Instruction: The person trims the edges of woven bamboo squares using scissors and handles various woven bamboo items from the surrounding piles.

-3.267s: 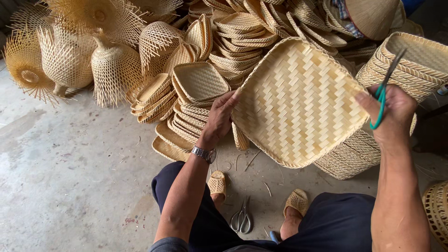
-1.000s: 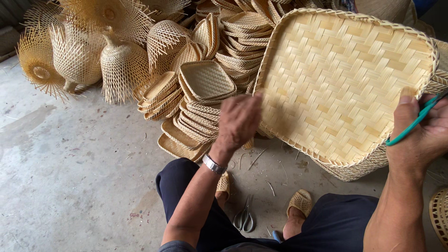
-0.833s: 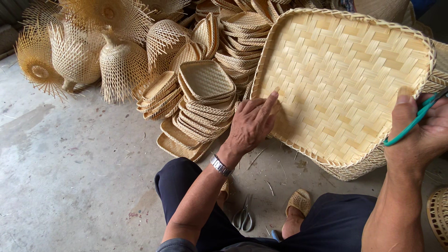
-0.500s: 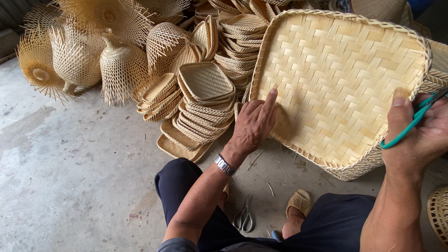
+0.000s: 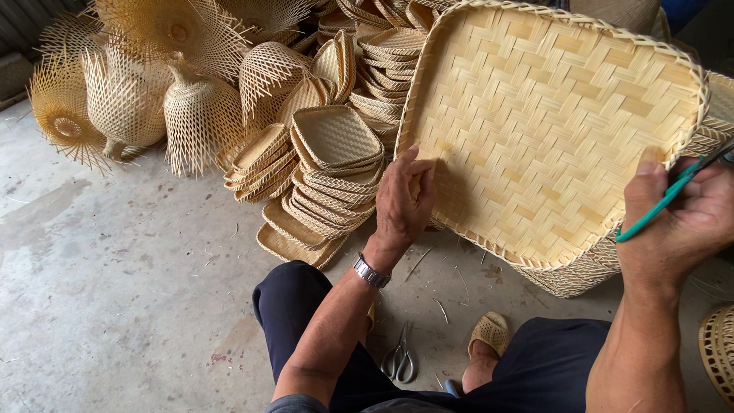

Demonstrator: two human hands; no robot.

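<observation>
- Large square woven bamboo tray (image 5: 558, 130), pale yellow with a braided rim, held tilted up on edge above the concrete floor (image 5: 115, 291), its woven inside facing the camera.
- Left hand (image 5: 403, 200) laid against the tray's left rim near the lower corner, fingers (image 5: 423, 177) curled loosely onto the weave, thumb side up; metal wristwatch (image 5: 371, 271) on that wrist.
- Right hand (image 5: 680, 222) gripping the tray's right rim, thumb pressed flat on the inside of the weave; same hand closed around green-handled scissors (image 5: 665, 197), blades running off past the rim and mostly hidden.
- Behind the tray's lower edge, touching or just under it, a round woven basket (image 5: 581, 271); exact contact hard to judge.
- Left of the tray, a stack of small square woven trays (image 5: 332, 180), nested and leaning, more such stacks fanned beside and behind it.
- Further left of the tray, open-weave bell-shaped bamboo shades (image 5: 199, 115) with loose splayed strips.
- Below the tray, dark trousers (image 5: 306, 306), woven sandals (image 5: 489, 333) on the feet, and a pair of metal scissors (image 5: 399, 359) lying on the floor between the legs.
- At the far right below the tray, the edge of another woven basket (image 5: 719, 352).
</observation>
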